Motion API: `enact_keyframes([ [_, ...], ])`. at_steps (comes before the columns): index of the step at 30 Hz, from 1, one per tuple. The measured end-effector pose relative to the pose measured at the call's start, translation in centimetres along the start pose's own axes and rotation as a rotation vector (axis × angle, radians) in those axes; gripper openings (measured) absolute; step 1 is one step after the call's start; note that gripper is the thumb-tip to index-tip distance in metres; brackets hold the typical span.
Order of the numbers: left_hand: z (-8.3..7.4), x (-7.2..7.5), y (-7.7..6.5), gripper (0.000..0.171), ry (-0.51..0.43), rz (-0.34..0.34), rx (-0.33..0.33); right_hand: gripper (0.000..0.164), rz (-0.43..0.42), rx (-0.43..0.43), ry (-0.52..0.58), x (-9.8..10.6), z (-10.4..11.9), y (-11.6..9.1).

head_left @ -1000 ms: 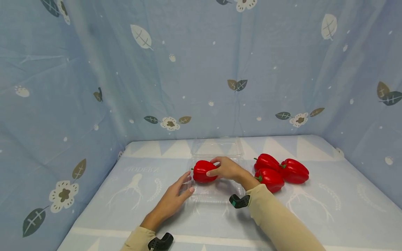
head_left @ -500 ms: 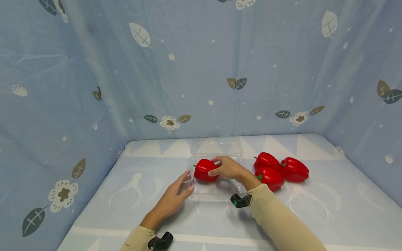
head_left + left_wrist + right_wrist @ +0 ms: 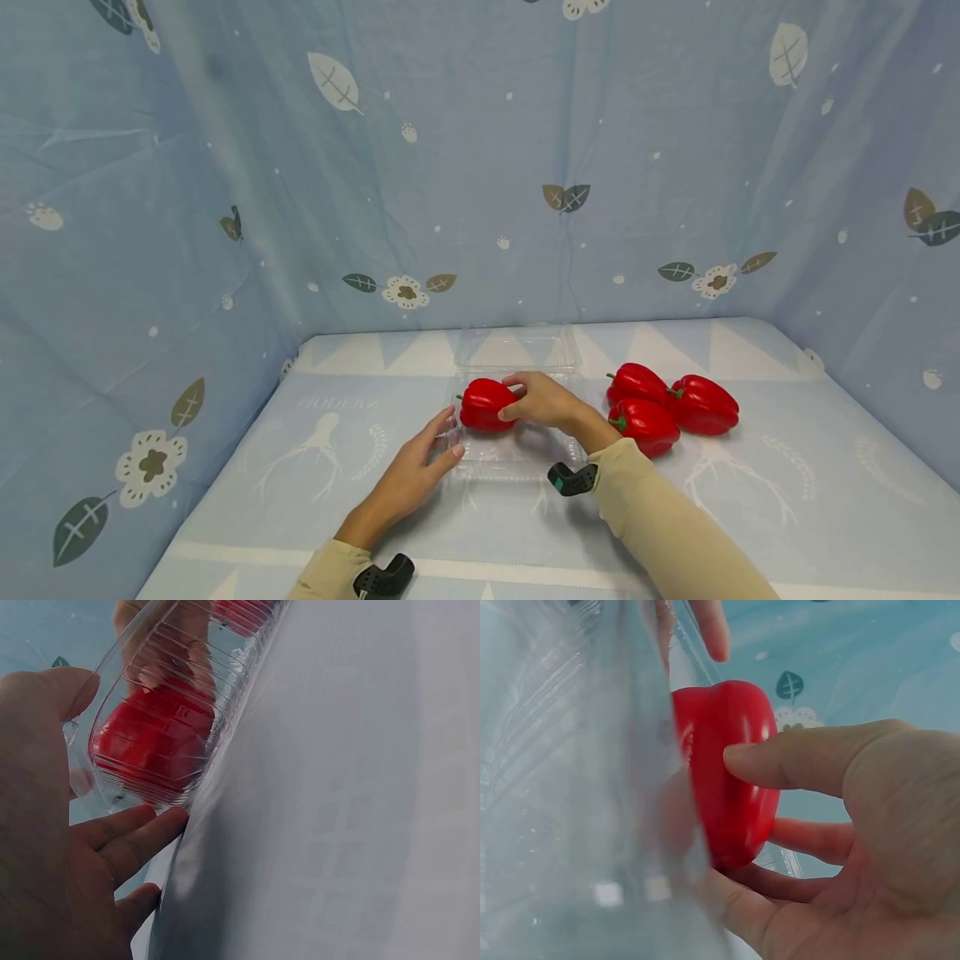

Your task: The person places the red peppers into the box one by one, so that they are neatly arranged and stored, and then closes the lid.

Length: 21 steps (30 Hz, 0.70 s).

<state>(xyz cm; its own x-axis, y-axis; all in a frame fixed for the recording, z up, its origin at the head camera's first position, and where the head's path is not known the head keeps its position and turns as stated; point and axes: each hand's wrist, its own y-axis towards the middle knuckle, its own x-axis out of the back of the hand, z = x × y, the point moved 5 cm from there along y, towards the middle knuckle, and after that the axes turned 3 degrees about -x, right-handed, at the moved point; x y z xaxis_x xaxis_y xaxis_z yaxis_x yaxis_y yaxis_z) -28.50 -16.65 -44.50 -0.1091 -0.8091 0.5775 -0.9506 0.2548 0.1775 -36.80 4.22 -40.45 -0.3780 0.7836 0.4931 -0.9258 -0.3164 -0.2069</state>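
A red bell pepper (image 3: pixel 486 405) lies on its side in the left part of a clear plastic clamshell box (image 3: pixel 517 454), its green stem pointing left. My right hand (image 3: pixel 546 402) grips the pepper's right end, with the thumb on the near side and fingers round the far side. In the right wrist view, the box wall partly covers the pepper (image 3: pixel 731 769). My left hand (image 3: pixel 408 477) is at the box's left side, fingers fairly straight and spread. Seen from the left wrist, its thumb touches the rim and its fingertips rest against the ribbed box wall (image 3: pixel 217 697).
The box's lid (image 3: pixel 517 348) lies folded back behind its base. Right of the box, three more red bell peppers (image 3: pixel 703 406) sit close together. A pale patterned cloth covers the table (image 3: pixel 750 533), and blue curtains (image 3: pixel 480 167) stand along its back and sides.
The pepper in my right hand shifts slightly right, then back left inside the box, its stem end moving with it. My left hand stays in place.
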Motion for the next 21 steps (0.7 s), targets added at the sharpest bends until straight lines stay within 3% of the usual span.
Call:
enact_keyframes([
  [21,-0.02,-0.01,0.01,0.066,0.004,0.008,0.000,0.059,0.000,0.007,0.013,0.01,-0.08,-0.14],
])
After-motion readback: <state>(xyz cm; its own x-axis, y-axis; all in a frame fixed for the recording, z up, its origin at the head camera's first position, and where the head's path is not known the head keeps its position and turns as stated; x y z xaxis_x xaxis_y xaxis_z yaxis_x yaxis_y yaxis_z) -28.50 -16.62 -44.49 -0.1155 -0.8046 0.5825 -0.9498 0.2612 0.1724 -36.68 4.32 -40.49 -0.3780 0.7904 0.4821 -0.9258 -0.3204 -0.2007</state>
